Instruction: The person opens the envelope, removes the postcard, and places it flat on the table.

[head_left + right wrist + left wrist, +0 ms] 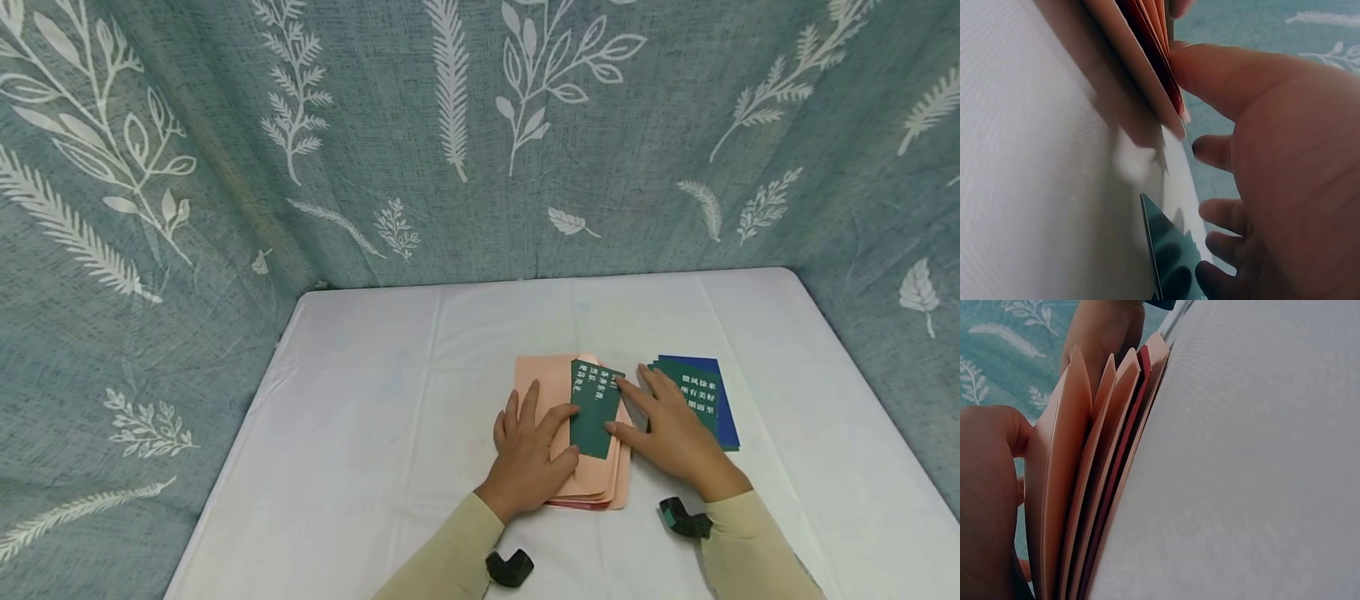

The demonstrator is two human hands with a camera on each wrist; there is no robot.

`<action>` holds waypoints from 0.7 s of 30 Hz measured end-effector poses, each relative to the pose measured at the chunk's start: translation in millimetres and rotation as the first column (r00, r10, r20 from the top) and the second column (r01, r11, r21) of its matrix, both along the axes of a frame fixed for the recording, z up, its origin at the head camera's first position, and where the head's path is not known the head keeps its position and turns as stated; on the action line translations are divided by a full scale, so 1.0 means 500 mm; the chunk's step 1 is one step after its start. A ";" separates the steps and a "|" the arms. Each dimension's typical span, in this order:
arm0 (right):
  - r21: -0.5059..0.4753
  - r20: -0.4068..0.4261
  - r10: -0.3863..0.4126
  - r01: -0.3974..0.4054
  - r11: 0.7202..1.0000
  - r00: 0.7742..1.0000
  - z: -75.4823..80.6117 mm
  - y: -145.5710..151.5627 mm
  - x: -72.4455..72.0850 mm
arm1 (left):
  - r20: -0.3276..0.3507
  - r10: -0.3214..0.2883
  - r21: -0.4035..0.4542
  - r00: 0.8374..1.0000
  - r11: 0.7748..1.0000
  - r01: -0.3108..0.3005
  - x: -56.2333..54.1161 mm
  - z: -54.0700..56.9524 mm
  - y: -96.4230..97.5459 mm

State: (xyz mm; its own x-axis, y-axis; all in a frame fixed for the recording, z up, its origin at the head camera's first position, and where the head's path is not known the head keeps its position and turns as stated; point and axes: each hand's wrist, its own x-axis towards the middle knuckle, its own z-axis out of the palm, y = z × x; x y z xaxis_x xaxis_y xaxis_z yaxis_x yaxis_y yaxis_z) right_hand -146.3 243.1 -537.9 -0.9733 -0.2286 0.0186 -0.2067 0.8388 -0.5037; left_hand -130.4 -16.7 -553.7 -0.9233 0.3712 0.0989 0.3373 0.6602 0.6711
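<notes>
A stack of pale pink sheets (562,392) lies at the table's middle, with a dark green card (595,408) printed in white characters on top. My left hand (528,446) rests flat on the pink stack, thumb by the card's lower left edge. My right hand (663,425) lies spread to the right, with its forefinger and thumb touching the card's right edge. Beneath that hand is a pile of green and blue cards (708,396). The left wrist view shows the pink sheets (1079,487) edge-on, with a red one (1124,444) among them. In the right wrist view my thumb (1222,69) meets the stack's edge (1141,56).
A white cloth covers the table (390,417). A teal curtain with a white leaf print (450,167) hangs around the back and both sides. Black wrist mounts (510,567) sit on both sleeves. A green card corner (1169,250) shows under my right palm.
</notes>
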 end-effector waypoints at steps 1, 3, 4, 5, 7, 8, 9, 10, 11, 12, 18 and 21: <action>0.000 0.004 -0.003 0.003 1.000 1.000 0.000 0.002 0.000 | -0.001 0.000 0.000 1.000 1.000 0.000 0.000 0.000 0.000; -0.003 0.011 -0.009 0.009 1.000 1.000 0.000 0.006 0.001 | -0.003 0.000 -0.003 1.000 1.000 0.000 0.000 -0.001 0.000; -0.008 0.012 -0.012 0.012 1.000 1.000 0.002 0.008 0.002 | -0.004 0.001 -0.004 1.000 1.000 -0.001 0.000 -0.001 0.000; -0.011 0.011 -0.014 0.014 1.000 1.000 0.003 0.010 0.002 | -0.005 0.000 -0.003 1.000 1.000 0.000 0.000 -0.001 0.000; -0.019 0.009 -0.019 0.020 1.000 1.000 0.004 0.014 0.004 | -0.005 0.000 -0.003 1.000 1.000 0.000 0.001 0.000 -0.001; -0.023 0.007 -0.018 0.019 1.000 1.000 0.005 0.016 0.004 | -0.004 0.001 -0.005 1.000 1.000 -0.001 0.001 0.000 -0.001; -0.028 0.006 -0.017 0.017 0.999 1.000 0.007 0.017 0.005 | -0.003 0.001 -0.006 1.000 1.000 -0.001 0.001 0.001 -0.001; -0.033 0.005 -0.015 0.015 0.999 1.000 0.009 0.018 0.006 | -0.003 0.001 -0.006 1.000 1.000 -0.001 0.001 0.001 -0.001; -0.036 0.004 -0.013 0.013 0.999 1.000 0.010 0.019 0.006 | -0.002 0.001 -0.008 1.000 1.000 -0.001 0.001 0.001 -0.001; -0.043 0.004 -0.008 0.009 0.999 1.000 0.011 0.020 0.007 | -0.001 0.002 -0.009 1.000 1.000 -0.002 0.001 0.002 -0.001; -0.144 0.004 -0.010 0.010 0.990 1.000 0.021 0.020 0.007 | -0.003 0.006 -0.021 1.000 1.000 -0.006 0.000 0.002 0.001; -0.299 0.017 -0.038 0.042 0.953 0.999 0.026 0.018 0.005 | -0.009 0.008 -0.026 1.000 1.000 -0.008 0.000 0.001 0.002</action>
State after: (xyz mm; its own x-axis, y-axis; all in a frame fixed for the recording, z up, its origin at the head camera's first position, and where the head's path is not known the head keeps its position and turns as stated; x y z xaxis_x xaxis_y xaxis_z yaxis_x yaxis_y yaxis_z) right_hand -143.7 252.2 -525.2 -0.9821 -0.1750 0.0699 -0.1693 0.6566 -0.7350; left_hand -130.7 -15.8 -553.0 -0.9254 0.3661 0.0978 0.3377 0.6799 0.6509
